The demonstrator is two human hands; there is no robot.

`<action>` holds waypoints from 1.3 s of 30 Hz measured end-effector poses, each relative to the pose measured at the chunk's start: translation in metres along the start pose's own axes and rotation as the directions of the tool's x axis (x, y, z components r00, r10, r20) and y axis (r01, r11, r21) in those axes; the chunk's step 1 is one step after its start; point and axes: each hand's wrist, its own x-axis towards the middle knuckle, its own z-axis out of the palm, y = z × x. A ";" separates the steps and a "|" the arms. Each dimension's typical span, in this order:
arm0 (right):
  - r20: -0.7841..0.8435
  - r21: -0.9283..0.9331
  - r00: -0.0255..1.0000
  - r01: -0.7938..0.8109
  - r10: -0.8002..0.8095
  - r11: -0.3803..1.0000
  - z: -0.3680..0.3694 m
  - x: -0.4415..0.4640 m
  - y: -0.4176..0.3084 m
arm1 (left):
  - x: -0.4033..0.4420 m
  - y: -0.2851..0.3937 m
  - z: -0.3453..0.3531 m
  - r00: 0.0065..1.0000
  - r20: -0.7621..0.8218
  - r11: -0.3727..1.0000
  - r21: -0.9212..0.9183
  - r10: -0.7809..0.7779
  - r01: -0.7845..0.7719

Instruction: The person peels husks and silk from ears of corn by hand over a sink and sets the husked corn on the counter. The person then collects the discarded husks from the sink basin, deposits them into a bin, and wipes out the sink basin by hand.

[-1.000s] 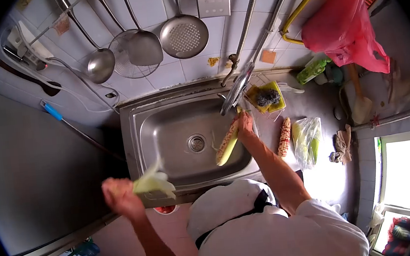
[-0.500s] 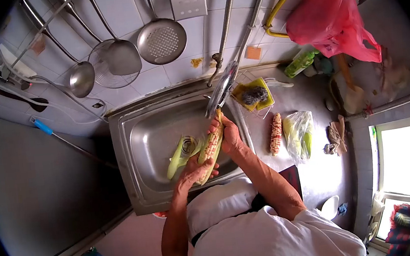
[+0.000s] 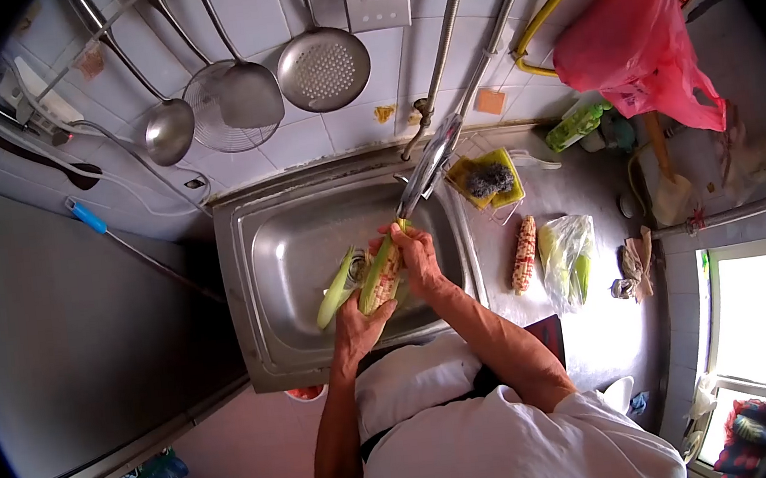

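Over the sink (image 3: 286,239), both my hands hold a corn cob (image 3: 383,280) that still has green husk along its side. The fingers of my left hand (image 3: 359,324) wrap round its lower end. My right hand (image 3: 417,252) grips the upper end, just below the faucet (image 3: 427,168). A loose piece of green husk (image 3: 336,291) lies in the sink left of the cob, by the drain. On the counter to the right rests a bare red and white cob (image 3: 524,256), beside a clear plastic bag (image 3: 569,263) with something green inside.
Yellow sponges (image 3: 504,177) and a dark scrubber sit in a wire rack behind the counter cob. A green bottle (image 3: 578,126) lies near the wall. A red bag (image 3: 632,49) hangs at the upper right. Ladles and a skimmer (image 3: 324,69) hang on the tiles.
My left hand has come from the left side to the cob, and the husk it held now lies in the sink. Since the middle frame, the cob has turned, showing more husk.
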 end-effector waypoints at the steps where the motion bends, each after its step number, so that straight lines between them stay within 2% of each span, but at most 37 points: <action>1: 0.001 -0.001 1.000 0.005 -0.005 1.000 0.001 0.000 0.001 | -0.002 0.006 -0.001 1.000 -0.019 0.999 0.041 0.019 -0.019; 3: -0.081 0.060 0.997 0.024 -0.019 0.998 0.006 -0.002 0.001 | -0.005 0.016 -0.001 0.998 -0.043 0.996 0.080 0.040 -0.037; 5: -0.079 0.053 0.997 -0.005 0.009 0.999 0.008 -0.003 -0.004 | -0.008 0.021 0.001 0.997 -0.078 0.994 0.107 0.010 -0.002; 7: -0.087 0.051 0.996 -0.030 0.035 0.998 0.004 -0.002 -0.004 | -0.007 0.016 0.004 0.996 -0.081 0.997 0.072 0.035 -0.030; 9: 0.032 0.125 0.998 -0.058 0.054 0.991 -0.004 0.002 -0.003 | -0.007 0.009 0.010 0.995 -0.076 0.998 0.033 0.064 -0.062; 10: 0.026 0.126 0.998 -0.051 0.048 0.991 -0.005 0.003 -0.005 | -0.007 0.004 0.012 0.997 -0.073 0.999 -0.018 0.029 -0.030; 12: 0.037 0.180 0.971 -0.240 0.238 0.954 -0.003 0.008 -0.011 | -0.008 0.002 0.011 0.998 -0.059 0.998 -0.065 0.003 -0.006; 14: 0.192 -0.009 0.981 -0.031 0.032 0.999 -0.022 0.022 0.013 | -0.011 0.006 0.009 0.983 -0.105 0.989 0.036 0.149 -0.146; 15: 0.135 0.222 0.955 -0.290 0.265 0.931 -0.026 0.034 0.026 | -0.011 0.005 0.009 0.983 -0.100 0.988 0.040 0.151 -0.147; 16: 0.137 0.447 0.862 -0.494 0.488 0.746 -0.030 0.041 0.039 | -0.012 0.005 0.009 0.984 -0.079 0.987 0.018 0.158 -0.157; 20: 0.243 0.486 0.865 -0.500 0.439 0.717 -0.047 0.052 0.077 | -0.017 0.014 0.005 0.993 -0.032 0.993 -0.013 0.114 -0.115; 21: 0.282 -0.018 0.942 -0.183 0.180 0.983 -0.044 0.034 0.072 | -0.017 0.011 0.007 0.993 -0.028 0.993 -0.011 0.114 -0.114; 22: 0.343 -0.289 0.918 -0.098 0.199 0.952 -0.041 0.024 0.070 | -0.014 0.005 0.012 0.976 0.043 0.976 0.024 0.213 -0.215; 23: 0.403 -0.524 0.889 0.030 0.217 0.851 -0.039 0.016 0.069 | -0.013 0.000 0.014 0.943 0.126 0.947 0.056 0.307 -0.316; 24: 0.382 -0.541 0.860 -0.089 0.338 0.837 -0.037 0.015 0.075 | -0.017 0.029 0.014 0.909 0.016 0.882 0.234 0.416 -0.408; 25: 0.355 -0.559 0.817 -0.203 0.454 0.804 -0.039 0.015 0.086 | -0.014 0.020 0.011 0.943 0.062 0.941 0.070 0.327 -0.331; 26: 0.422 -0.150 0.791 -0.420 0.442 0.895 -0.042 0.022 0.090 | -0.006 0.006 0.011 0.963 0.108 0.966 -0.097 0.248 -0.238; 27: 0.480 0.283 0.778 -0.575 0.406 0.768 -0.049 0.030 0.104 | -0.002 -0.005 0.011 0.964 0.095 0.966 -0.100 0.249 -0.240; 28: 0.516 0.641 0.781 -0.625 0.352 0.446 -0.052 0.035 0.115 | 0.002 -0.017 0.012 0.954 0.029 0.951 -0.086 0.300 -0.297; 30: 0.305 0.466 0.908 -0.405 0.287 0.787 -0.055 0.045 0.131 | 0.010 -0.043 0.005 0.940 -0.042 0.937 -0.067 0.340 -0.342; 31: 0.371 0.501 0.856 -0.512 0.361 0.698 -0.040 0.034 0.097 | 0.016 -0.058 -0.005 0.988 0.101 0.954 -0.290 0.114 -0.080; 32: 0.437 0.525 0.793 -0.608 0.424 0.595 -0.026 0.025 0.069 | 0.015 -0.060 -0.010 0.981 0.183 0.889 -0.457 0.070 0.022; 33: 0.271 0.493 0.841 -0.540 0.469 0.682 -0.020 0.024 0.060 | 0.014 -0.061 -0.015 0.964 0.264 0.791 -0.595 0.026 0.142; 34: 0.292 0.573 0.890 -0.455 0.349 0.682 -0.017 0.020 0.054 | 0.011 -0.055 -0.018 0.966 0.227 0.694 -0.715 0.126 0.078; 36: 0.151 0.634 0.940 -0.328 0.305 0.700 -0.021 0.031 0.070 | 0.019 -0.068 -0.010 0.999 0.032 0.633 -0.774 -0.004 0.027; 37: 0.150 0.635 0.940 -0.329 0.307 0.699 -0.015 0.030 0.071 | 0.025 -0.080 -0.004 0.999 0.033 0.633 -0.774 -0.007 0.029; 39: -0.116 0.660 0.946 -0.155 0.304 0.735 0.001 0.029 0.072 | 0.038 -0.098 0.002 0.934 -0.356 0.898 -0.401 0.027 -0.179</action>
